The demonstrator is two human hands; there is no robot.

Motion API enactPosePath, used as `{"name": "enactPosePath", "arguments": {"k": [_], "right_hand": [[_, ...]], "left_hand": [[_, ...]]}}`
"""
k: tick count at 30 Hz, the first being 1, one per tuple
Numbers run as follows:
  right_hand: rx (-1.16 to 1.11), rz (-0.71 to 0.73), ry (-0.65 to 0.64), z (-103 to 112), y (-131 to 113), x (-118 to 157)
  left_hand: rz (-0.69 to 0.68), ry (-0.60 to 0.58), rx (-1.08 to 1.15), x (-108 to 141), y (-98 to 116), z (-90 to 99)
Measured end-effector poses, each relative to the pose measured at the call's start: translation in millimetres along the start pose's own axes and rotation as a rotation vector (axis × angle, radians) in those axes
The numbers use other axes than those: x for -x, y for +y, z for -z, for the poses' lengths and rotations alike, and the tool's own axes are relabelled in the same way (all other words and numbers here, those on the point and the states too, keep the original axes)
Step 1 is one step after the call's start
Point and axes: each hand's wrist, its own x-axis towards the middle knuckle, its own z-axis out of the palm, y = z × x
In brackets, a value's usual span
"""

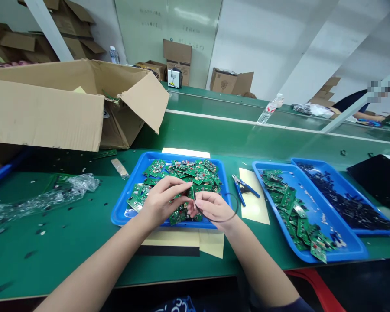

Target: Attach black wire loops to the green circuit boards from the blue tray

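My left hand (165,200) is closed on the edge of a small green circuit board (191,193), held on edge above a blue tray (116,215). Close against the board's right side, my right hand (216,209) has its thumb and fingers pinched together. A thin dark wire (237,207) runs from those fingertips and loops around the hand; its end is hidden by the fingers. Beneath both hands, the tray holds a heap of green circuit boards (182,171). Blue-handled cutters (243,190) lie right of the tray on yellow paper (255,210).
On the right, one blue tray (347,251) holds boards and small white parts; another (381,232) holds black parts. A large open carton (45,112) stands left, with crumpled plastic wrap (68,188) before it. A bottle (270,109) stands behind. Another person's arm (370,116) shows far right.
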Motion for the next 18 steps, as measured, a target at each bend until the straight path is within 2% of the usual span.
{"name": "enactPosePath", "arguments": {"k": [2, 5, 9, 14, 18], "right_hand": [[-0.113, -0.113, -0.035, -0.6, 1.0, -2.0], [-0.144, -0.163, -0.028, -0.5, 1.6, -3.2], [-0.118, -0.118, -0.031, 0.1, 0.7, -2.2], [-0.121, 0.029, -0.012, 1.4, -0.7, -1.7], [-0.127, -0.035, -0.023, -0.5, -0.3, -2.6]], "left_hand": [[0.009, -0.042, 0.059, -1.1, 0.4, -0.4], [0.018, -0.082, 0.141, -2.1, 0.1, -2.1], [0.071, -0.081, 0.183, -1.7, -2.2, -4.2], [0.114, -0.076, 0.129, -1.6, -5.8, -4.2], [0.151, -0.092, 0.151, -1.3, -5.5, -4.7]]}}
